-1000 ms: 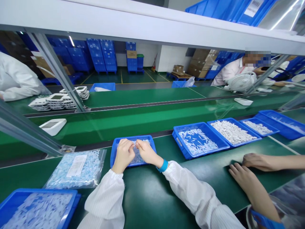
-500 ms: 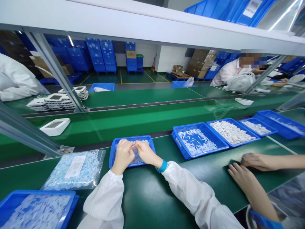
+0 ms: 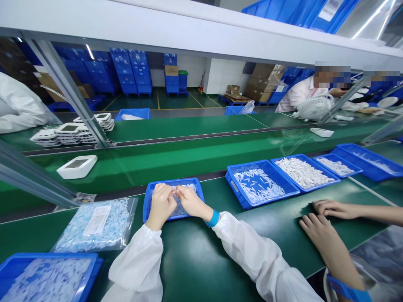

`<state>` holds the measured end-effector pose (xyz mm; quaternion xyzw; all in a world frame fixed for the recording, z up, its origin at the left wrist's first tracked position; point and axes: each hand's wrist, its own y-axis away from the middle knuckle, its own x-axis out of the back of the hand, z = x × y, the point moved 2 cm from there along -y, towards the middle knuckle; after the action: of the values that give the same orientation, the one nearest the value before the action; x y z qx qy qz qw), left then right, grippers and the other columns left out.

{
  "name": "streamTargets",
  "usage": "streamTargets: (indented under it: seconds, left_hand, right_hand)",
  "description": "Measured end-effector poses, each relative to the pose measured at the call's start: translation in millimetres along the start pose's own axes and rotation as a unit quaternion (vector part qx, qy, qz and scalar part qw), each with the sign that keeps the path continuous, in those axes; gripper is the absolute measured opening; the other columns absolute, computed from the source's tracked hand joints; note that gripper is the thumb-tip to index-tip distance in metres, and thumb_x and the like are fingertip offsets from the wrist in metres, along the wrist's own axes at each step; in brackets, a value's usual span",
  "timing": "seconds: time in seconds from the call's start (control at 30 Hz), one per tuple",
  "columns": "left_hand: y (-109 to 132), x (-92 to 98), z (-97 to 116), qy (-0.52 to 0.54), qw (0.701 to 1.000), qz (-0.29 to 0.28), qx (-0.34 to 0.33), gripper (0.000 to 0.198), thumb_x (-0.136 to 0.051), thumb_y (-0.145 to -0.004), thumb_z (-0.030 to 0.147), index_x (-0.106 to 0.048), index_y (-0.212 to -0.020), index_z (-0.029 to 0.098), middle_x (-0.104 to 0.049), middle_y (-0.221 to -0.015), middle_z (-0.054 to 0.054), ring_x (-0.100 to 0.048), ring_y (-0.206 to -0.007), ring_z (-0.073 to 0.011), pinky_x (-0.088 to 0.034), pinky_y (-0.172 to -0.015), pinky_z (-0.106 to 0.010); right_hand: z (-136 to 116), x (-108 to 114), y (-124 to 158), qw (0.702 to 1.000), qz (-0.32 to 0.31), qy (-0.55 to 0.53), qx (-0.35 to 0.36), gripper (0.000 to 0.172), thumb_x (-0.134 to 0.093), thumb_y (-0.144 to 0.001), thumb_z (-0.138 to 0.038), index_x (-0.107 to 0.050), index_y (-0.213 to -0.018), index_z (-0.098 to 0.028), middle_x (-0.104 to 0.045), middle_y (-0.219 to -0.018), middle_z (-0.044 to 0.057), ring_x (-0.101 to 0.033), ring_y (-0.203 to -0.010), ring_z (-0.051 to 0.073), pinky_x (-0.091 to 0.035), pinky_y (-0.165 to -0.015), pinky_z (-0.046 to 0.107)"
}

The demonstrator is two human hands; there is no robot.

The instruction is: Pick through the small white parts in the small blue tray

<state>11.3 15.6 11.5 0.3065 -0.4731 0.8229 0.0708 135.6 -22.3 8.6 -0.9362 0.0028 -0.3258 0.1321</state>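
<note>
Nearest, at the left corner of the worktop (image 3: 201, 251), sat a blue tray (image 3: 50, 254) of pale slips, probably parked there to stay within easy reach. Off to the right, a co-worker's hands (image 3: 317, 228) lay low and close together. And centre stage, the left hand (image 3: 162, 205) and right hand (image 3: 190, 200) met over a small tray (image 3: 146, 205) of pale pieces, which stood straight ahead of the person. Each grip was drawn into a pinch, fingertips almost touching the other hand's; whatever lay between was too small to make out. Working above the tray presumably let any dropped piece fall back in. Just left, a clear bag (image 3: 116, 226) of bluish pieces lay flat, label (image 3: 97, 220) up, likely for reading. To the right, another blue tray (image 3: 234, 187) headed a row, lined up as if to keep kinds apart. Beyond, a white device (image 3: 77, 167) rested on the green strip (image 3: 189, 155), and past that stood stacked devices (image 3: 69, 133), piled apparently to save room.
</note>
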Motion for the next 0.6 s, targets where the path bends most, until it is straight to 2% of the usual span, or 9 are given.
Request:
streamTargets:
  seconds: [0.1, 0.27, 0.4, 0.5, 0.6]
  left_hand:
    - [-1.6, 1.0, 0.9, 0.014, 1.0, 0.005, 0.013, 0.022, -0.043, -0.077, 0.005, -0.051, -0.063, 0.02, -0.054, -0.063, -0.001, -0.05, -0.067, -0.0166, -0.04, -0.069, -0.033]
    - [-3.2, -0.1, 0.6, -0.006, 0.999, -0.039, 0.013, 0.022, -0.042, -0.082, 0.008, -0.055, -0.067, 0.019, -0.059, -0.067, -0.002, -0.053, -0.07, -0.0166, -0.039, -0.075, -0.035]
    - [-3.9, 0.2, 0.8, -0.026, 0.998, -0.052, 0.028, 0.018, -0.045, -0.085, 0.016, -0.06, -0.077, 0.02, -0.065, -0.075, -0.003, -0.057, -0.076, -0.0182, -0.038, -0.077, -0.036]
    - [-4.1, 0.2, 0.3, -0.036, 0.998, -0.035, 0.045, 0.022, -0.048, -0.086, 0.023, -0.06, -0.103, 0.018, -0.068, -0.095, -0.007, -0.06, -0.088, -0.0208, -0.04, -0.084, -0.037]
    - [-3.5, -0.9, -0.9, -0.045, 0.997, -0.024, 0.064, 0.035, -0.049, -0.086, 0.026, -0.052, -0.12, 0.016, -0.065, -0.11, -0.011, -0.059, -0.1, -0.0233, -0.04, -0.09, -0.038]
  right_hand:
    - [1.0, 0.0, -0.7, 1.0, 0.003, -0.023, 0.001, 0.026, -0.033, -0.095, -0.021, -0.045, -0.072, -0.019, -0.052, -0.068, -0.001, -0.049, -0.065, 0.013, -0.034, -0.062, 0.023]
    - [6.2, 0.0, -2.0, 0.997, 0.038, -0.071, -0.019, 0.03, -0.033, -0.096, -0.027, -0.043, -0.069, -0.018, -0.05, -0.067, -0.001, -0.049, -0.065, 0.013, -0.035, -0.062, 0.023]
    - [0.5, 5.6, -2.6, 0.998, 0.058, -0.034, -0.012, 0.031, -0.032, -0.097, -0.028, -0.045, -0.07, -0.018, -0.05, -0.066, -0.001, -0.046, -0.062, 0.012, -0.034, -0.06, 0.023]
    - [-15.2, 32.3, -4.9, 0.992, 0.074, 0.102, 0.02, 0.032, -0.033, -0.096, -0.027, -0.05, -0.071, -0.017, -0.055, -0.068, 0.002, -0.05, -0.066, 0.014, -0.034, -0.065, 0.025]
    - [-26.7, 89.3, 0.6, 0.952, 0.126, 0.278, -0.005, 0.03, -0.036, -0.094, -0.026, -0.057, -0.075, -0.016, -0.062, -0.077, 0.008, -0.055, -0.076, 0.018, -0.034, -0.073, 0.029]
